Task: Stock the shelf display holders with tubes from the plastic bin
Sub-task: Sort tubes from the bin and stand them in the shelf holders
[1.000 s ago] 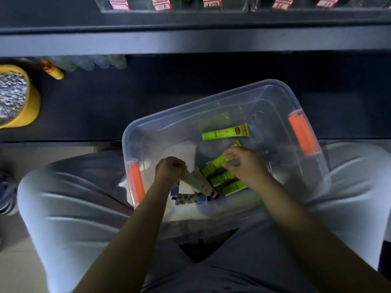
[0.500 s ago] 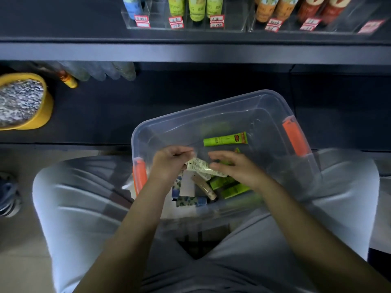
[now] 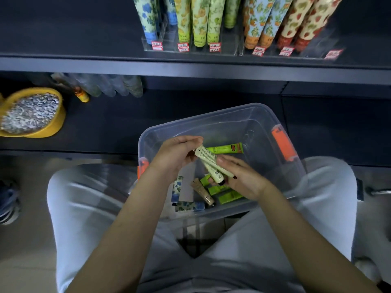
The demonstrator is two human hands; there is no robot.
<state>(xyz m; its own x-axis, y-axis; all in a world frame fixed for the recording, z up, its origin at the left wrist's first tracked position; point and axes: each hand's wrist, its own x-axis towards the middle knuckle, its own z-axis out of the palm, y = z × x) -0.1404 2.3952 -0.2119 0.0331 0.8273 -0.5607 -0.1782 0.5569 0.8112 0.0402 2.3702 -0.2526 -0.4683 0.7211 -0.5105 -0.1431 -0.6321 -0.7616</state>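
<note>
Head view: tubes [image 3: 208,159] are now up out of the bin [image 3: 211,115], left hand [image 3: 177,157] pinching their tops, right hand [image 3: 239,178] holding caps; shelving likely next.

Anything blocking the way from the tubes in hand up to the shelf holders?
Nothing visible. The left hand and right hand hold the cream tubes above the plastic bin; open space runs up to the display holders, whose right-end slot looks empty.
</note>
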